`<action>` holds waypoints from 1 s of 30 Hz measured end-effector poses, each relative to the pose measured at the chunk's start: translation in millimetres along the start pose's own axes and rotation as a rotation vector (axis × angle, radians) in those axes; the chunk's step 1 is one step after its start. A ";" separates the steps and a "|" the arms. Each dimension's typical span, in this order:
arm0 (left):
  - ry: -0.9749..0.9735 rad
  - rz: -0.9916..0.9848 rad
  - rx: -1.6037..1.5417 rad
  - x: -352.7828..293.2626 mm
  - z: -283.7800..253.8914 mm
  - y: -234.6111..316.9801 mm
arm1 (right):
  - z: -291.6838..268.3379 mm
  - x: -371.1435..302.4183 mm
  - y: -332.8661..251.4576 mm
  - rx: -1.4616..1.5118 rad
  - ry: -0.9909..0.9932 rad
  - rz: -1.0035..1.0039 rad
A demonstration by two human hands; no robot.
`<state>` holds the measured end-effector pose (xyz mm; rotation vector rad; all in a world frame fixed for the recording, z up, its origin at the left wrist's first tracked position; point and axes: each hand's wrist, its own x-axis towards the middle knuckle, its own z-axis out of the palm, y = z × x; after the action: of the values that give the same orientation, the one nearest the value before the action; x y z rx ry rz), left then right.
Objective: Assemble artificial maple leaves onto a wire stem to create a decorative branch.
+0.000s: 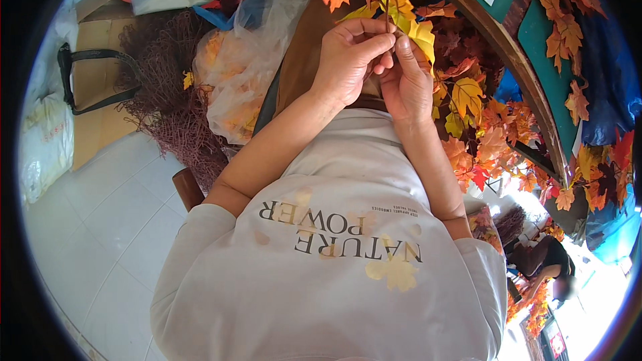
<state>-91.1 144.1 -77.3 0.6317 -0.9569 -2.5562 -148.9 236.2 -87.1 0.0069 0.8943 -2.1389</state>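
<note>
A sprig of orange and yellow leaves [401, 1] is held over the lap, beyond the pale shirt [334, 294]. Its thin stem runs nearly straight away from the body, leafy end toward the top edge. The left hand [356, 60] pinches the stem between thumb and forefinger; the right hand [408, 83] curls just beside, its exact grip hidden.

Glare bleaches the lower right, and fisheye edges fade to black.
</note>
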 end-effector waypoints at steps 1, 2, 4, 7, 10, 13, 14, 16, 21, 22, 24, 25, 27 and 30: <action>0.012 0.013 -0.008 0.7 1.0 -0.9 | -3.3 -0.5 0.1 0.008 0.004 0.000; 0.024 0.026 -0.016 0.7 2.2 -1.8 | -7.3 -1.1 0.4 -0.017 -0.008 0.003; 0.020 0.025 0.012 -0.7 5.0 -2.1 | -9.1 -3.3 -2.2 -0.023 -0.015 0.007; 0.010 0.031 0.051 -4.5 11.9 -4.6 | -12.0 -6.8 -8.4 0.183 -0.006 0.086; -0.015 0.047 0.069 -4.7 15.7 -7.0 | -12.2 -10.6 -10.2 0.251 0.015 0.102; -0.038 0.063 0.091 -4.4 21.1 -10.8 | -17.0 -12.4 -11.8 0.296 0.019 0.104; -0.039 0.068 0.097 -4.4 23.3 -12.3 | -19.1 -12.7 -12.3 0.303 0.001 0.100; -0.029 0.062 0.123 -5.5 29.5 -14.2 | -17.0 -14.1 -17.7 0.324 0.043 0.097; -0.034 0.054 0.191 -3.6 34.0 -20.7 | -19.9 -16.2 -23.0 0.375 0.098 0.099; -0.019 0.061 0.177 -2.6 34.9 -21.8 | -22.1 -15.0 -22.0 0.379 0.085 0.087; -0.003 0.064 0.167 -1.7 36.0 -23.1 | -25.1 -13.9 -21.1 0.388 0.074 0.074; 0.006 0.060 0.168 -1.6 36.5 -23.1 | -26.4 -13.9 -20.9 0.383 0.052 0.068; 0.016 0.056 0.172 -1.4 36.4 -23.7 | -27.6 -13.8 -20.2 0.379 0.031 0.062; 0.018 0.052 0.168 -1.2 35.1 -24.3 | -26.5 -13.8 -20.2 0.361 0.033 0.046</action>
<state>-111.9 180.6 -69.8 0.6650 -1.1754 -2.4379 -160.6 270.1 -91.0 0.2431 0.5107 -2.2335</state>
